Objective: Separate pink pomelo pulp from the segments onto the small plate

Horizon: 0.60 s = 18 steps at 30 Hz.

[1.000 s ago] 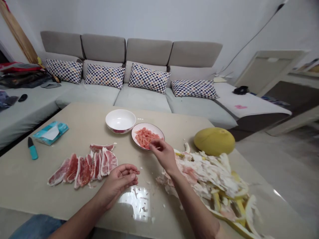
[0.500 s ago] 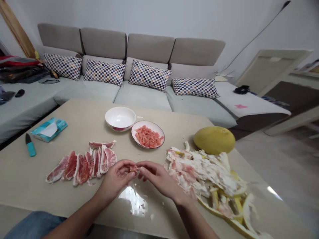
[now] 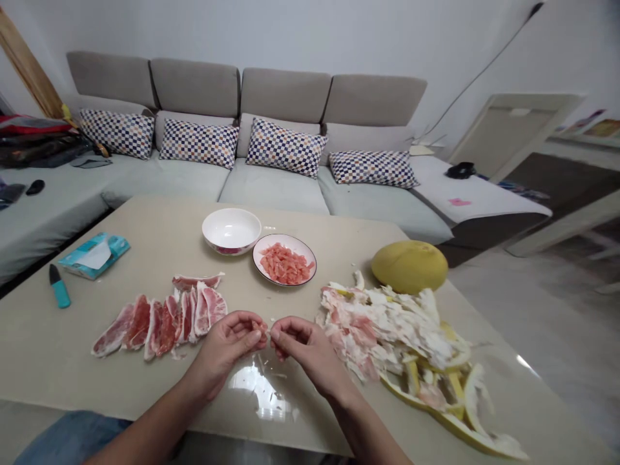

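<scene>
Between the fingers of my left hand (image 3: 227, 349) is a small piece of pink pomelo flesh (image 3: 260, 329). My right hand (image 3: 303, 349) is beside it, thumb and fingertips pinched together close to the piece; what they pinch is too small to make out. To the left lies a row of pomelo segments (image 3: 167, 320) with white membrane on them. Beyond my hands, a dark-rimmed plate (image 3: 310, 274) holds a heap of peeled pomelo flesh (image 3: 285, 263). On the right is a pile of white membrane and pith (image 3: 387, 329) with yellow peel (image 3: 450, 420) under and around it.
A white bowl (image 3: 231, 231) touches or nearly touches the plate. A whole yellow pomelo (image 3: 409, 267) sits behind the peel pile. At the left are a blue tissue pack (image 3: 94, 255) and a knife with a turquoise handle (image 3: 60, 292). Small scraps dot the table near my hands. A sofa stands behind.
My right hand has moved slightly right, so a small gap shows between the two hands' fingertips. My left hand keeps the flesh piece. The view has shifted a little.
</scene>
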{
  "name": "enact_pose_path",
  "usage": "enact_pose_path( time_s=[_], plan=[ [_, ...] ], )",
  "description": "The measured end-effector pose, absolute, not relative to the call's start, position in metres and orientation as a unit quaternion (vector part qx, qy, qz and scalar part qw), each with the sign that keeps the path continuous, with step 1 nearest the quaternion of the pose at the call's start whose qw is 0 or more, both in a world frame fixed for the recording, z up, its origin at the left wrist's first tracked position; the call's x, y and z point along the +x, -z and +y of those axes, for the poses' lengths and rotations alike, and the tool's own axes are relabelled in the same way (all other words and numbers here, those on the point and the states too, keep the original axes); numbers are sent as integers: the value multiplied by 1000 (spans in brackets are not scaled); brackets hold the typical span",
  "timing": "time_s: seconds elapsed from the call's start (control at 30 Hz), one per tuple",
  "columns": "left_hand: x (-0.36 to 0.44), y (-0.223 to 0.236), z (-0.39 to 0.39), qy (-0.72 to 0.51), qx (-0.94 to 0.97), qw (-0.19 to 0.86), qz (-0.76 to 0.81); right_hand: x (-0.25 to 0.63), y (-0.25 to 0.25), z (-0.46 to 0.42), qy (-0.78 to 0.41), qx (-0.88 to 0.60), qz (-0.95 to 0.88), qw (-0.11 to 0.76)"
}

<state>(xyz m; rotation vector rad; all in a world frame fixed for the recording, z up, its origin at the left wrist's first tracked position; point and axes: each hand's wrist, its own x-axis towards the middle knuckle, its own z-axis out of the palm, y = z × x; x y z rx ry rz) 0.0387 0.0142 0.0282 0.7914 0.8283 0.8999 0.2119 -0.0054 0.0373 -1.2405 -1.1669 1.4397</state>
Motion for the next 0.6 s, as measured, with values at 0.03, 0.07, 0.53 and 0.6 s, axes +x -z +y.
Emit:
enact_pose_path(
  time_s=[0.03,0.07,0.53,0.6],
  plan=[
    [39,-28,14,-412,339,761,369,211,-37,-7,-579,-497,-466,448],
    [39,-27,13,-411,319,775,358,209,-36,-8,-581,-493,-461,456],
    [42,-22,7,-413,189,847,275,188,-11,-24,-597,-430,-387,556],
    [42,-23,7,-409,195,849,271,190,-11,-24,-599,-428,-384,558]
  ],
)
